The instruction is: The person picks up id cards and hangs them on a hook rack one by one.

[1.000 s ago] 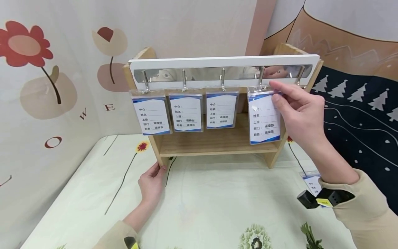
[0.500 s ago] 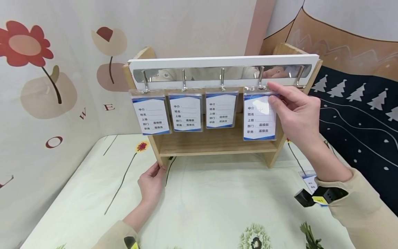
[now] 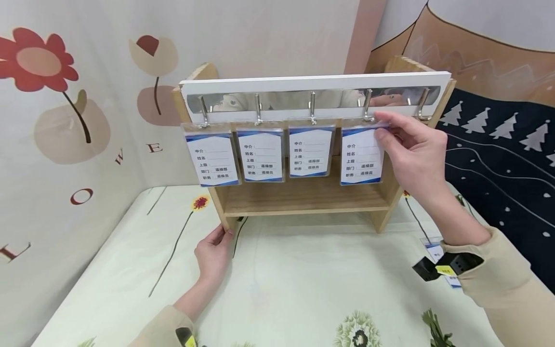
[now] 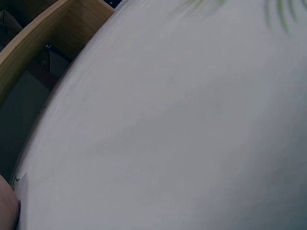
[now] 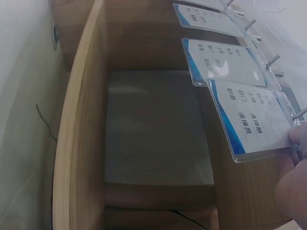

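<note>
My right hand (image 3: 414,149) pinches the upper right corner of a clear-sleeved name badge (image 3: 362,156) between thumb and fingers. The badge's top edge is right at the fourth hook (image 3: 367,103) of the white hook rail (image 3: 282,86). In the right wrist view, the same badge (image 5: 249,117) tilts toward the camera, with fingertips at its corner. Three similar badges hang from the hooks to its left: one on the far left (image 3: 212,159), another beside it (image 3: 262,156), a third (image 3: 310,152) nearest mine. Low down, my left hand (image 3: 213,255) grips the front left leg of the wooden shelf (image 3: 303,198).
A fifth hook (image 3: 422,102) at the rail's right end carries no badge. Another badge (image 3: 435,251) lies on the table at right, partly behind my right wrist. A pale floral cloth (image 3: 282,274) covers the table, and printed curtains (image 3: 269,38) stand behind the shelf.
The right hand has brought its badge slightly left and up to the fourth hook, so its top edge now lines up with the others. My left hand stays on the leg.
</note>
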Motion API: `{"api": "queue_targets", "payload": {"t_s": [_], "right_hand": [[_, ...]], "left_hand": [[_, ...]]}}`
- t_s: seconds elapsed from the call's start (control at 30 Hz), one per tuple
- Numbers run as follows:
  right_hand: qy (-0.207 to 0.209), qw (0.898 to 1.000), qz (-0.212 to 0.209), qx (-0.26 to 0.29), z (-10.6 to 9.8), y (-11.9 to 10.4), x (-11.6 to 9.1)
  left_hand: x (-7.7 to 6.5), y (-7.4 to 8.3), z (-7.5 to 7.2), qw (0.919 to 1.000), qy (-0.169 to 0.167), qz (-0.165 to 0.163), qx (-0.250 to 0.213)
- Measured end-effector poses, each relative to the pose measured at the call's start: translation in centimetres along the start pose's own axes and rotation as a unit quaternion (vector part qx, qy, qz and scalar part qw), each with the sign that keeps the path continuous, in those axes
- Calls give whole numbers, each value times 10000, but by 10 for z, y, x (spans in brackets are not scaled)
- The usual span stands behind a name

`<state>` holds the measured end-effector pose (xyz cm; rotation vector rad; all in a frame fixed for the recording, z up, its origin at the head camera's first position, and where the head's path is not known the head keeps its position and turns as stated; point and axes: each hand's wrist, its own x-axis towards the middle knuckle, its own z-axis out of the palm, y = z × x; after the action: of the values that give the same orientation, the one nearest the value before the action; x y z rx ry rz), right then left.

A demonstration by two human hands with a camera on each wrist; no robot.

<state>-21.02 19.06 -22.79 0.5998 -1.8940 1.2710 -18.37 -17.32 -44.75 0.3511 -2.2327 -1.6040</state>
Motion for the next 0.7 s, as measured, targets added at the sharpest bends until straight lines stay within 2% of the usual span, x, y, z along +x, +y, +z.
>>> {"api": "queue_targets", "payload": {"t_s": [0.23,0.43,0.7], "right_hand": [[-199,9998,63,13,-1,0,4],[-212,9997,-124,-15,-1,2,3],[-144,9997,-163,55,-1,3,-1]], "left_hand": [[0,-2,1,10000,-5,-79,-26],[1,-4,1,10000,-2,-53,-47],[2,-3,2,9999,28,-96,-111]]}}
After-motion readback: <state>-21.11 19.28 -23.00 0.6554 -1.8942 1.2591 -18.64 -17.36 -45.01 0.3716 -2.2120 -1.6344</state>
